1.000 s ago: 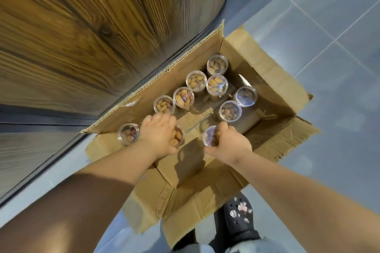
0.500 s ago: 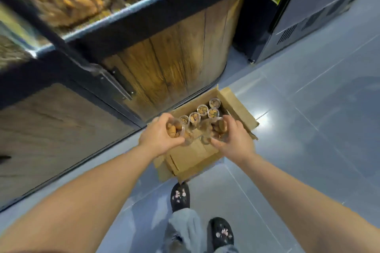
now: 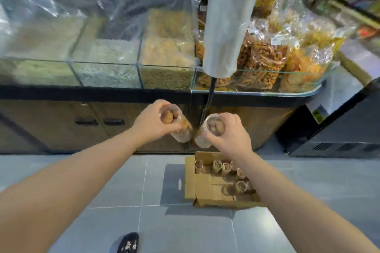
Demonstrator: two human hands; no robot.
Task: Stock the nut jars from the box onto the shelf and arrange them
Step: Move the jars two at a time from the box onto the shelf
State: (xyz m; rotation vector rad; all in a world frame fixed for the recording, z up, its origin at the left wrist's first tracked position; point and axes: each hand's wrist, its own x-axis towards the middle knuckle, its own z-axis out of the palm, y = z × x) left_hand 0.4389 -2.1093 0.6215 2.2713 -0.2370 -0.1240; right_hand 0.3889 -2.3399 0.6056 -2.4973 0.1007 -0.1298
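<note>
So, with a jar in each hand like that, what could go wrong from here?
The left hand and right hand each grip one clear jar, and the left jar and right jar hang tilted, nearly touching; they might knock together or slip. The hanging roll of plastic bags sits ahead and could get bumped. The open box on the floor is a possible trip hazard.

left hand [image 3: 153, 122]: holds nut jar [image 3: 181, 127] | right hand [image 3: 228, 131]: holds second jar [image 3: 207, 131] | box [image 3: 191, 183]: on floor
</note>
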